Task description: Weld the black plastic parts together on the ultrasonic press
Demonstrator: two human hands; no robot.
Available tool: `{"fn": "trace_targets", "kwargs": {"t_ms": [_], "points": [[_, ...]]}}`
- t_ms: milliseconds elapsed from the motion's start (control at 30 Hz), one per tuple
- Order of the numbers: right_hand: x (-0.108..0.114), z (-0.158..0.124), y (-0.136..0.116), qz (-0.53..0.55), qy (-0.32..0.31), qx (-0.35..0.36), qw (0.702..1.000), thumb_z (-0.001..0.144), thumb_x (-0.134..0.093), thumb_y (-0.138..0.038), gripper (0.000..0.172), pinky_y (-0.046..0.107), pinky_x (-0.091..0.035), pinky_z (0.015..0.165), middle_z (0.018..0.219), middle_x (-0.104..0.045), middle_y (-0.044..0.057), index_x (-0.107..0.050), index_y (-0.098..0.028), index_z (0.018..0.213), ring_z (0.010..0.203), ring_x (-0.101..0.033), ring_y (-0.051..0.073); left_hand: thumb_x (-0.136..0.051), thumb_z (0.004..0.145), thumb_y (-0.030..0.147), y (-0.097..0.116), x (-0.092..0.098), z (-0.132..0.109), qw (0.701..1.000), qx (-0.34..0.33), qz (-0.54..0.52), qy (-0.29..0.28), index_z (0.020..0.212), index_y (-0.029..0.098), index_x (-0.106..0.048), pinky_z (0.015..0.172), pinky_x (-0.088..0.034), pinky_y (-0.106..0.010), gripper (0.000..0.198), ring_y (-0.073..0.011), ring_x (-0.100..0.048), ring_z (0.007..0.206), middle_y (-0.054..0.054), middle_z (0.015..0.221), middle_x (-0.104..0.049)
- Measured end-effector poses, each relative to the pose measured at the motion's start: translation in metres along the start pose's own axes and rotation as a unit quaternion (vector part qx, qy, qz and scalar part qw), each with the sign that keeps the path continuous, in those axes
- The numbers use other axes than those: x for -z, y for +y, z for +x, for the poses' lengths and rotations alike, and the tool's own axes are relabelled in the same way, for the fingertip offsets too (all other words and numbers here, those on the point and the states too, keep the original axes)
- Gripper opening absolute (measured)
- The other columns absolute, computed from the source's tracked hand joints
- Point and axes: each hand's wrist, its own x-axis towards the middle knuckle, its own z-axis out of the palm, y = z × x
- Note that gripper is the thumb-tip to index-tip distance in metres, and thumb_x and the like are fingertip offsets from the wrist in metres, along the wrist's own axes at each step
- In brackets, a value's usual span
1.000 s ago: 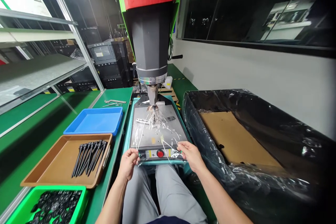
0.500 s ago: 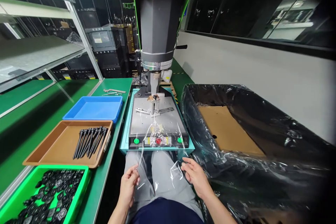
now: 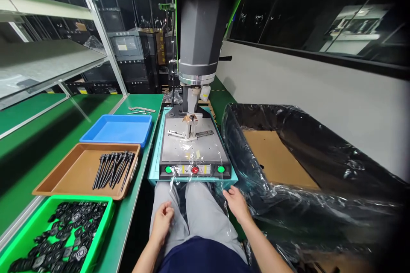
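A clear plastic bag [image 3: 225, 199], thin and hard to make out, hangs over my lap in front of the press machine. My right hand [image 3: 237, 205] pinches its right side. Near my left thigh, my left hand [image 3: 162, 221] has its fingers curled together; whether film is between them is unclear. Beyond both hands is the machine's front panel [image 3: 207, 170], with green buttons at each end and a red one in the middle. A small metal fixture [image 3: 190, 127] with a dark part at its top stands on the machine's plate [image 3: 177, 152].
On the left bench lie a blue tray [image 3: 117, 130], a brown tray [image 3: 72, 170] with several black rods [image 3: 113, 168], and a green tray [image 3: 109, 217] of small black parts. At right, a plastic-lined bin [image 3: 336, 145] holds cardboard [image 3: 278, 158]. The press head [image 3: 198, 30] hangs above.
The plastic film between my hands has dropped and shows less. My left hand has shifted slightly right, and my right hand a little up. The view has moved slightly.
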Motion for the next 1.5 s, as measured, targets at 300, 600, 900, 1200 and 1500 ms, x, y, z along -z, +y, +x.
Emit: {"fn": "trace_targets", "kwargs": {"t_ms": [300, 600, 900, 1200, 1500], "points": [[-0.017, 0.114, -0.187, -0.041, 0.02, 0.327, 0.944, 0.084, -0.053, -0.034, 0.037, 0.041, -0.049, 0.089, 0.108, -0.064, 0.013, -0.06, -0.016, 0.116, 0.098, -0.063, 0.025, -0.075, 0.06, 0.028, 0.006, 0.022, 0.013, 0.988, -0.03, 0.135, 0.066, 0.108, 0.012, -0.063, 0.091, -0.047, -0.031, 0.052, -0.024, -0.068, 0.097, -0.014, 0.102, -0.07], [-0.072, 0.184, -0.288, -0.095, -0.066, 0.37, 0.922, 0.083, -0.062, -0.028, 0.03, 0.038, -0.043, 0.097, 0.11, -0.066, 0.01, -0.069, -0.019, 0.111, 0.11, -0.057, 0.026, -0.075, 0.062, 0.034, 0.013, 0.038, 0.017, 0.986, -0.057, 0.148, 0.057, 0.106, 0.012, -0.067, 0.094, -0.048, -0.037, 0.05, -0.0276, -0.068, 0.1, -0.017, 0.111, -0.069], [-0.078, 0.189, -0.294, -0.085, -0.059, 0.404, 0.909, 0.086, -0.053, -0.025, 0.026, 0.037, -0.041, 0.098, 0.112, -0.062, 0.013, -0.068, -0.013, 0.104, 0.111, -0.055, 0.026, -0.077, 0.058, 0.039, 0.031, 0.023, 0.015, 0.988, -0.034, 0.147, 0.038, 0.095, 0.013, -0.071, 0.09, -0.05, -0.036, 0.045, -0.029, -0.066, 0.102, -0.016, 0.11, -0.07], [-0.031, 0.108, -0.256, -0.039, -0.019, 0.559, 0.828, 0.092, -0.051, -0.026, 0.027, 0.043, -0.043, 0.097, 0.112, -0.06, 0.013, -0.063, -0.017, 0.114, 0.109, -0.054, 0.027, -0.069, 0.074, 0.043, 0.104, -0.005, 0.008, 0.975, -0.15, 0.162, -0.026, 0.099, 0.016, -0.072, 0.094, -0.046, -0.038, 0.037, -0.0263, -0.064, 0.099, -0.012, 0.105, -0.071], [-0.001, 0.028, -0.253, 0.031, -0.057, 0.565, 0.823, 0.094, -0.053, -0.029, 0.026, 0.043, -0.045, 0.099, 0.114, -0.06, 0.011, -0.061, -0.021, 0.117, 0.112, -0.054, 0.025, -0.064, 0.083, 0.029, 0.209, -0.075, 0.012, 0.875, -0.415, 0.231, -0.092, 0.113, 0.022, -0.067, 0.09, -0.046, -0.033, 0.031, -0.0246, -0.057, 0.112, -0.011, 0.121, -0.062]]}}
